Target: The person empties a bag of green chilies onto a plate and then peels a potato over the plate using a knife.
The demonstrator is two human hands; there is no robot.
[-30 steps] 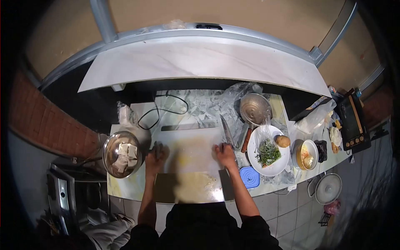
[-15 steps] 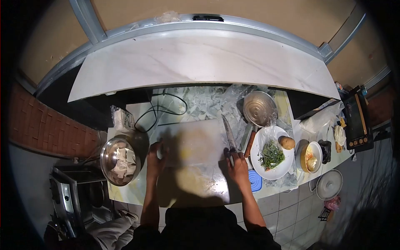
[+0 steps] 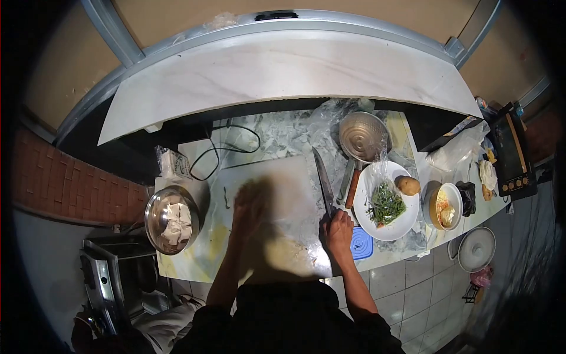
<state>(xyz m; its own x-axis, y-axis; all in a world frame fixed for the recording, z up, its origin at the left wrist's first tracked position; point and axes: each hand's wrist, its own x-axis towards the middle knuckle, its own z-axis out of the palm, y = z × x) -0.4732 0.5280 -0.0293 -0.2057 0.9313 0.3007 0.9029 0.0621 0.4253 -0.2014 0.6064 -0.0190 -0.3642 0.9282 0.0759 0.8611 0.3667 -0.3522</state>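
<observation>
My left hand (image 3: 250, 202) is over the left part of a pale cutting board (image 3: 290, 177), its fingers blurred and in shadow. To the right of the board, my right hand (image 3: 339, 231) is closed around the handle of a kitchen knife (image 3: 323, 178), whose long blade points away from me along the board's edge. A thin dark strip (image 3: 226, 198) lies left of my left hand. Just right of the knife are the wooden handle (image 3: 354, 187) of a metal pan (image 3: 362, 138) and a blue square lid (image 3: 361, 243).
A steel bowl (image 3: 152, 223) with white blocks stands at left, near a wrapped package (image 3: 174, 164) and a black cable (image 3: 240, 150). At right, a white plate (image 3: 377, 231) bears chopped greens (image 3: 386, 205) and a potato (image 3: 408, 186). Beyond it is a bowl (image 3: 437, 219) of food.
My left hand has moved from the board's left edge to over its surface. My right hand stays at the knife handle. The whole view has shifted slightly.
</observation>
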